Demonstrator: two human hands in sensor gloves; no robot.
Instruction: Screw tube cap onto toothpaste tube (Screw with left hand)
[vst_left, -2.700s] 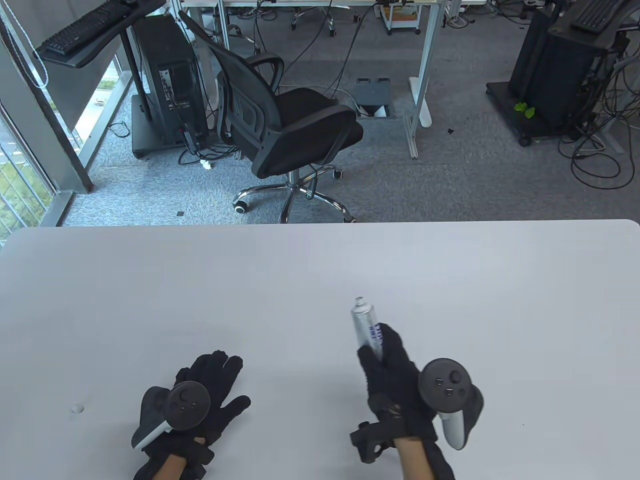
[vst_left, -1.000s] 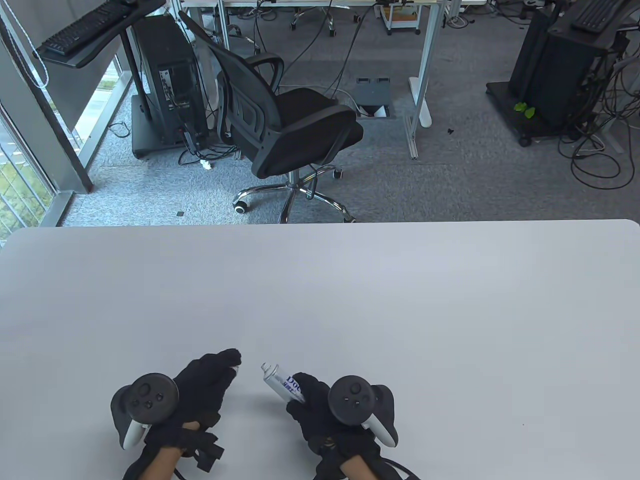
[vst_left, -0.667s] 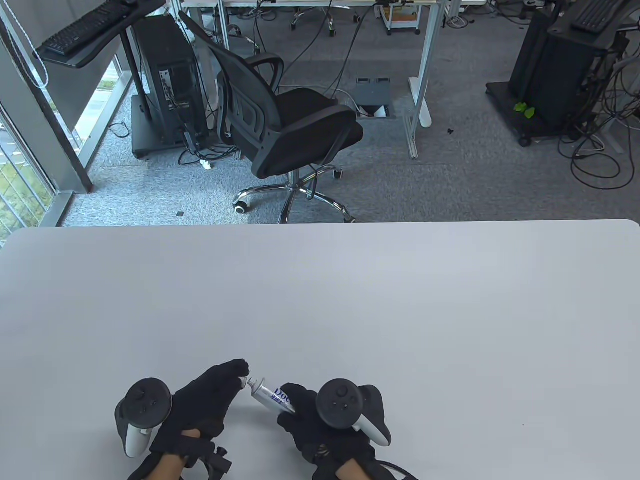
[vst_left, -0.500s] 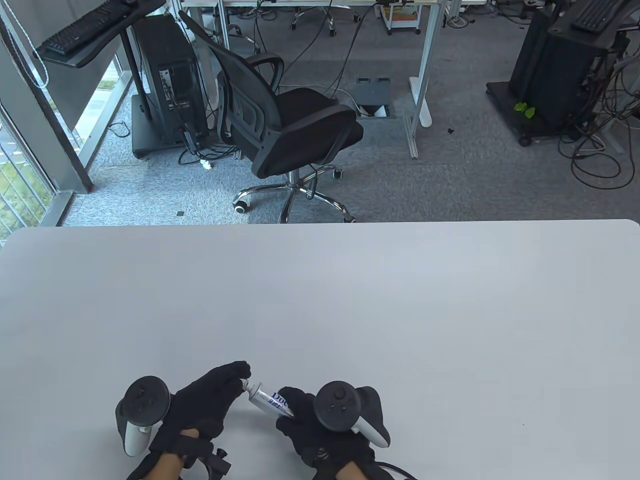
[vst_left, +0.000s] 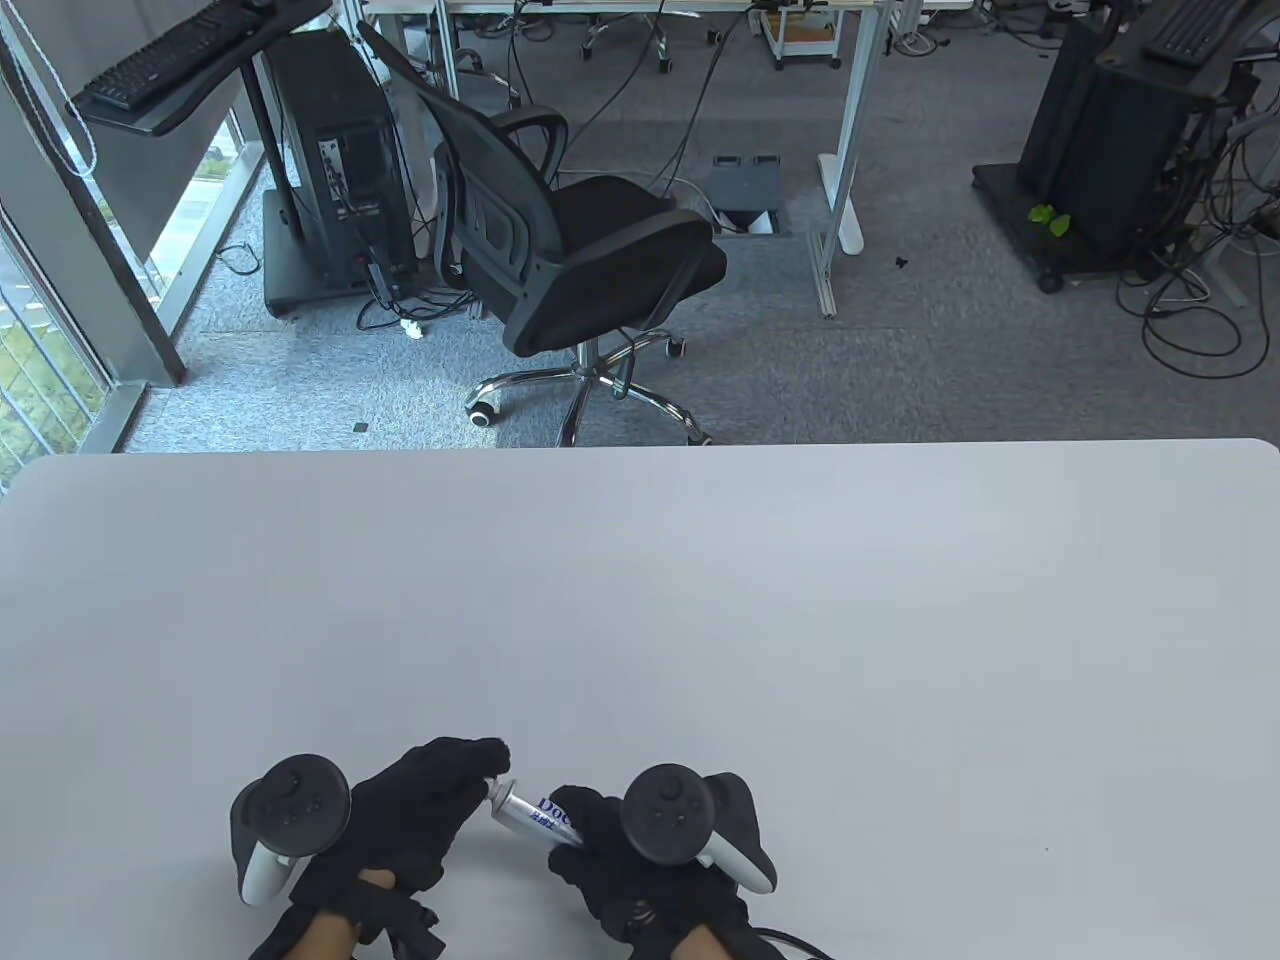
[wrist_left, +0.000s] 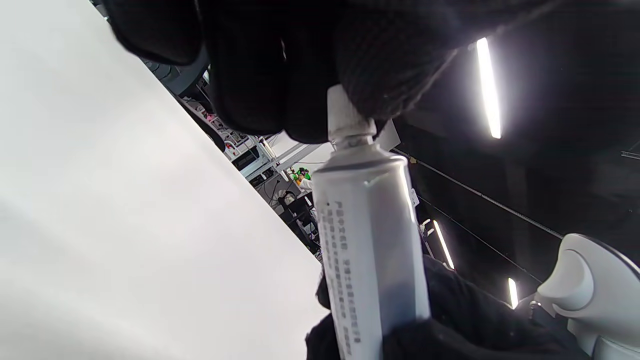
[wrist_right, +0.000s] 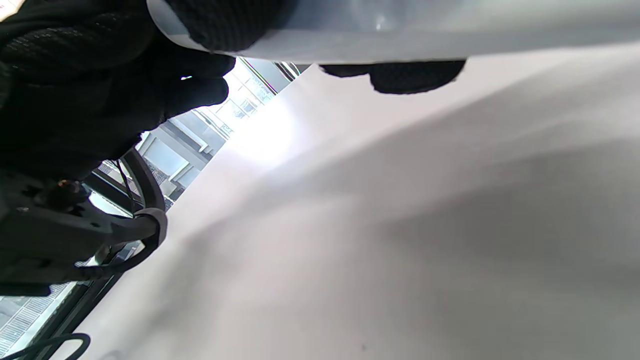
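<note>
My right hand (vst_left: 610, 850) grips a silver toothpaste tube (vst_left: 533, 815) with blue lettering, held above the table near its front edge, neck pointing left. My left hand (vst_left: 440, 800) pinches a small white cap (wrist_left: 345, 117) with its fingertips (vst_left: 490, 760), and the cap sits on the tube's neck. In the left wrist view the tube (wrist_left: 372, 250) runs up from the right glove into my left fingers (wrist_left: 280, 65). In the right wrist view the tube (wrist_right: 450, 30) crosses the top edge inside my right fingers (wrist_right: 215, 25).
The white table (vst_left: 700, 600) spreads far ahead and to both sides. Beyond its far edge stand a black office chair (vst_left: 570, 250), a computer tower (vst_left: 340, 160) and desk legs on grey carpet.
The right hand brought the tube down and left from mid-table toward the left hand. The left hand picked up the cap and set it on the tube's neck. Both hands shifted slightly toward me.
</note>
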